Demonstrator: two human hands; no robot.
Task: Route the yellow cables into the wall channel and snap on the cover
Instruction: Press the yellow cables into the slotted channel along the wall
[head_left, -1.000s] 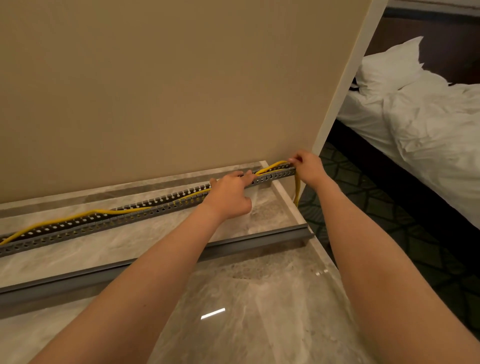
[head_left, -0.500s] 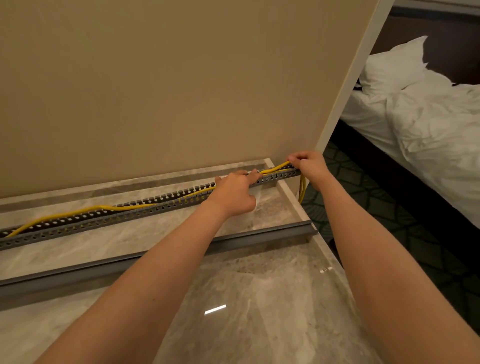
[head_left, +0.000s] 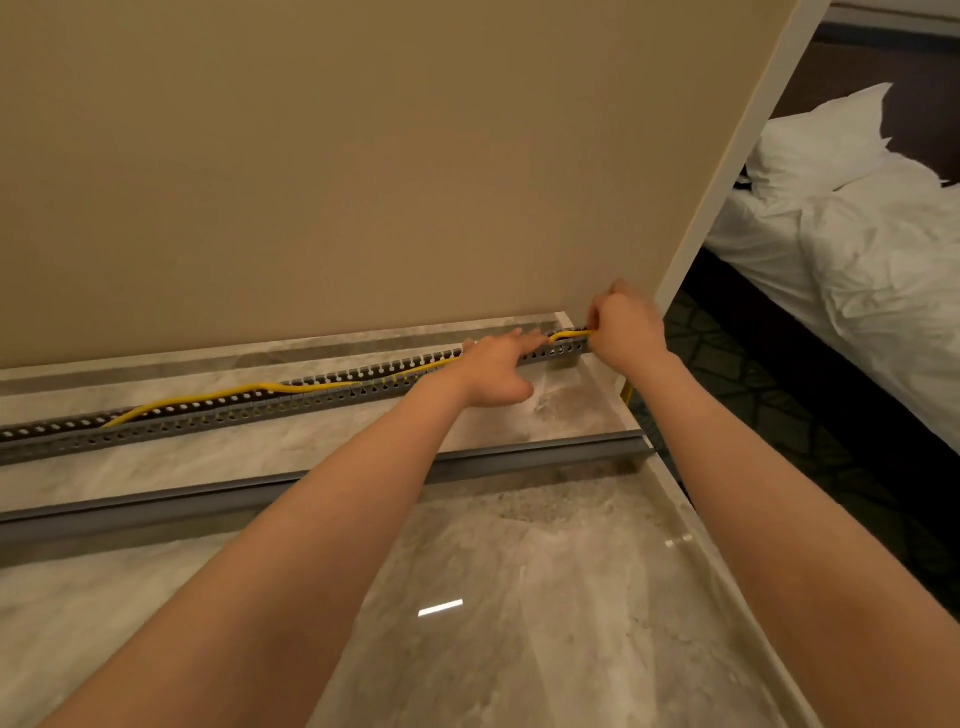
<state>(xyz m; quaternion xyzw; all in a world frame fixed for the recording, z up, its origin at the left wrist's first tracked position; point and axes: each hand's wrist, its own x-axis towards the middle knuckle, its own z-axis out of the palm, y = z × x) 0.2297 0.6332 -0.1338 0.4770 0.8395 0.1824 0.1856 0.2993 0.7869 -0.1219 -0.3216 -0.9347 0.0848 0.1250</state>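
- The marble desk stood against the beige wall at 12 o'clock.
- The slotted grey channel ran from 9 towards 1 o'clock along the wall's foot. The cover lay apart on the desk, nearer the person, not yet snapped on.
- The yellow cables rode over the channel's rim around 10 o'clock, so the routing looked unfinished.
- The left hand, fingers straight, pressed the cables down at 12 o'clock. The right hand pinched them at the channel's 1 o'clock end.
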